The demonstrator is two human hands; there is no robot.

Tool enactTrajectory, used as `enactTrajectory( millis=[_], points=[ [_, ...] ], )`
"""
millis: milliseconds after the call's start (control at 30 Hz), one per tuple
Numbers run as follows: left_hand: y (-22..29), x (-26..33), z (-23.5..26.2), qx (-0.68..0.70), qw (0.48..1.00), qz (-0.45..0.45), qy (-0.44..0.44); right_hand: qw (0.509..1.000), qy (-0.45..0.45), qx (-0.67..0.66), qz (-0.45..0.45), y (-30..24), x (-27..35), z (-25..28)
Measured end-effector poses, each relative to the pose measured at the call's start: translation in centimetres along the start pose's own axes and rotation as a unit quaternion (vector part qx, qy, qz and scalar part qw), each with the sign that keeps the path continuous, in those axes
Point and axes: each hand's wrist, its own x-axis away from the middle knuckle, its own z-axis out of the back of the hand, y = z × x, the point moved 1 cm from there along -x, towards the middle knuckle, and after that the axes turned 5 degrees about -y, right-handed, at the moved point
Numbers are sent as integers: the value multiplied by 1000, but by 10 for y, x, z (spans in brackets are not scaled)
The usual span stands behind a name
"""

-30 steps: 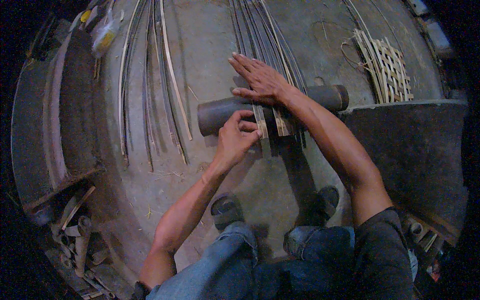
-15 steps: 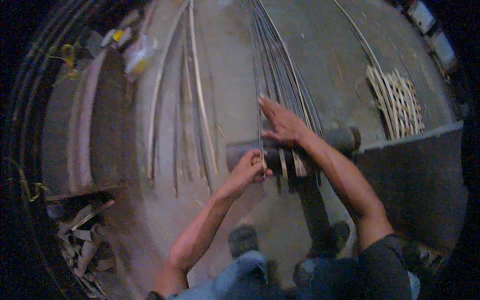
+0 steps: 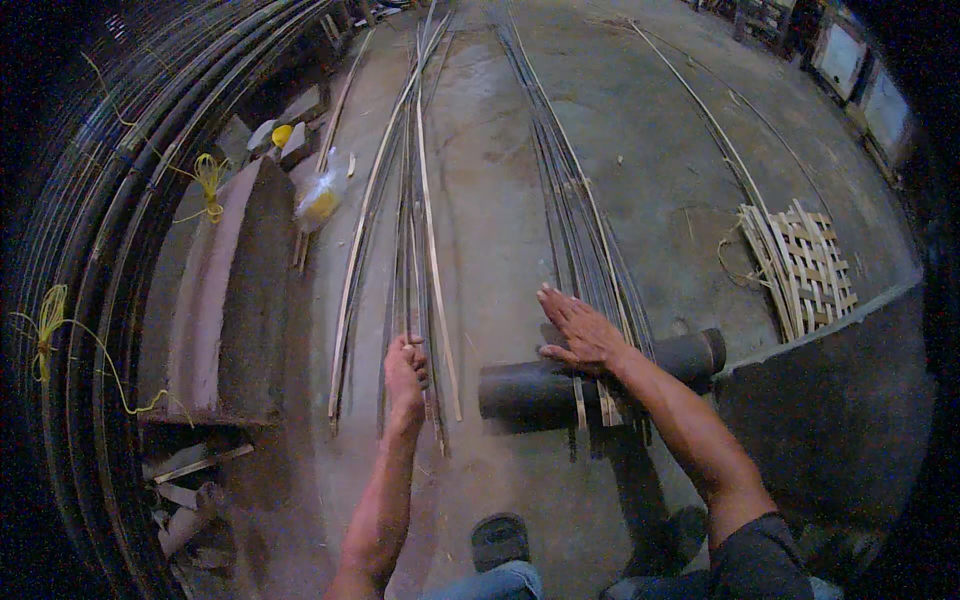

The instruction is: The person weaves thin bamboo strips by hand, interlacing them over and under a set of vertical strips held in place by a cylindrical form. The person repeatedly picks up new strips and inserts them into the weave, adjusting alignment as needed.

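Note:
My left hand (image 3: pixel 405 378) is closed round the near end of a long thin bamboo strip, over the left bundle of strips (image 3: pixel 428 300) spread on the floor. Other strips of that bundle lie on both sides of my fist. Fingers stretched out, my right hand (image 3: pixel 582 335) rests palm down on the right bundle of bamboo strips (image 3: pixel 570 220). The near ends of this bundle lie across a dark cylinder (image 3: pixel 530 392), which is partly covered by my right hand and forearm.
A woven bamboo panel (image 3: pixel 808 265) lies at the right, beside a dark board (image 3: pixel 830 370). Left stands a long brown block (image 3: pixel 245 300), with a clear plastic bag (image 3: pixel 322 200) near it. Dark poles (image 3: pixel 85 400) curve along the left rim, with yellow ties (image 3: pixel 50 325).
My left hand has moved left with the strip, from beside the dark cylinder to the left bundle. My right hand stays outstretched over the right bundle. The view has shifted.

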Motion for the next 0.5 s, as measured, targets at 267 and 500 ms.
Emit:
enactTrajectory(
  millis=[267, 500],
  points=[
    [-8, -45, 88, -305, 916, -194, 173, 1000, -8, -9, -4, -2, 2, 6],
    [-19, -62, 152, -502, 825, -168, 199, 999, 18, -26, -5, 6, 4, -3]
  ],
)
